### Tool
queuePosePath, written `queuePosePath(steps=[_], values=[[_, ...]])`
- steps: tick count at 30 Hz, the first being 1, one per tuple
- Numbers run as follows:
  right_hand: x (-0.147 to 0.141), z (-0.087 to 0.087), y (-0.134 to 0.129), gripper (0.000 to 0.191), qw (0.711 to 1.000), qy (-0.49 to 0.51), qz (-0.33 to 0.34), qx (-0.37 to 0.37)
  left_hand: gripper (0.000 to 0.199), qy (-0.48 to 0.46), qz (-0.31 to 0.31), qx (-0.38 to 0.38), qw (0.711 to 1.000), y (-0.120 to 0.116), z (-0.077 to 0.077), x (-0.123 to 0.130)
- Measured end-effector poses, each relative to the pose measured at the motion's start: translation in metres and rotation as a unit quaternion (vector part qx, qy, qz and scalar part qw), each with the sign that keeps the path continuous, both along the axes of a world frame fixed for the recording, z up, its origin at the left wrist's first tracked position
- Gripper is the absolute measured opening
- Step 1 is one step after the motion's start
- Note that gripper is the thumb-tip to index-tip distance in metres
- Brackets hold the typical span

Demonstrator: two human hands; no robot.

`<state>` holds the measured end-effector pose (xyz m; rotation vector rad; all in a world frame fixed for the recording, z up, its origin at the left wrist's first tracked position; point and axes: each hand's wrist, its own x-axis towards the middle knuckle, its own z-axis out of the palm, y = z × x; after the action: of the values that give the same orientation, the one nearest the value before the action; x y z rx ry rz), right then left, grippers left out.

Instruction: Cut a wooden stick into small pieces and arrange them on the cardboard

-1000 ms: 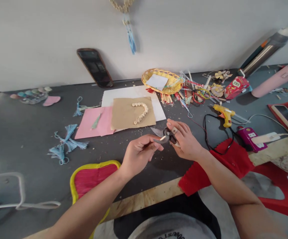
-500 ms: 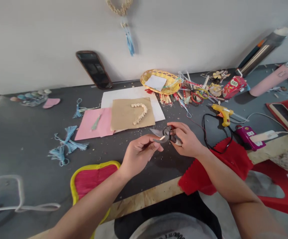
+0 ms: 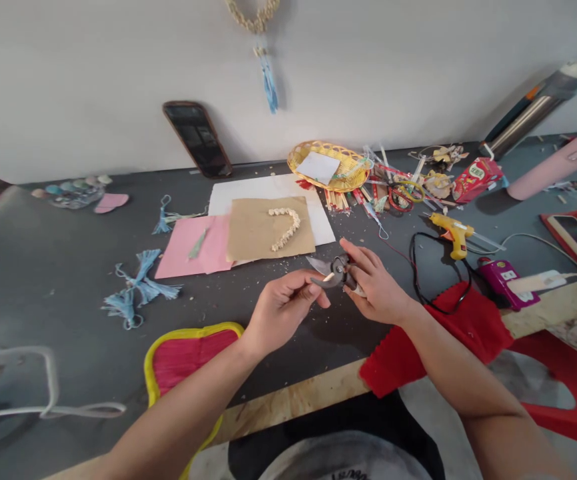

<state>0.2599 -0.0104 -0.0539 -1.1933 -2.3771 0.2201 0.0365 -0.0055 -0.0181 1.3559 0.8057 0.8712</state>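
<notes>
Little changing — left grip [image 3: 287, 307] pinching pale stick [image 3: 329, 277], right grip [image 3: 376, 285] wrapping pruning shears [image 3: 339, 268]; beyond left grip, blades [image 3: 319, 265] staying apart around stick — seemingly uncut.

1 dark phone [image 3: 198, 141] propped against pale wall [image 3: 93, 87], red drink carton [image 3: 476, 180] near 1 pink bottle [image 3: 553, 168]

A pale wall [image 3: 103, 80] stands behind a dark grey table [image 3: 68, 257].

Grey-bladed shears [image 3: 339, 268], cream stick [image 3: 329, 277], pink paper [image 3: 176, 259]
</notes>
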Motion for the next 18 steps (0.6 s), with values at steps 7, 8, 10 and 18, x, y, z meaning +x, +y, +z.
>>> queuePosePath(steps=[7,8,10,18], values=[[-0.0012,-0.0019,0.0009,0.021,1.000,0.024,0.000,0.017,0.018,-0.046,-0.010,-0.052,0.998,0.0005,-0.0008,-0.0008],[-0.0014,-0.0020,0.0009,0.021,1.000,0.024,-0.001,0.018,0.018,-0.050,-0.013,-0.055,0.997,0.0004,-0.0006,-0.0006],[-0.0016,-0.0020,0.0011,0.020,0.999,0.025,-0.002,0.020,0.019,-0.057,-0.018,-0.057,0.997,0.0003,-0.0003,-0.0002],[-0.0015,-0.0023,0.0011,0.022,0.999,0.002,-0.024,0.042,0.028,-0.039,-0.013,-0.051,0.998,0.0020,-0.0012,0.0001]])
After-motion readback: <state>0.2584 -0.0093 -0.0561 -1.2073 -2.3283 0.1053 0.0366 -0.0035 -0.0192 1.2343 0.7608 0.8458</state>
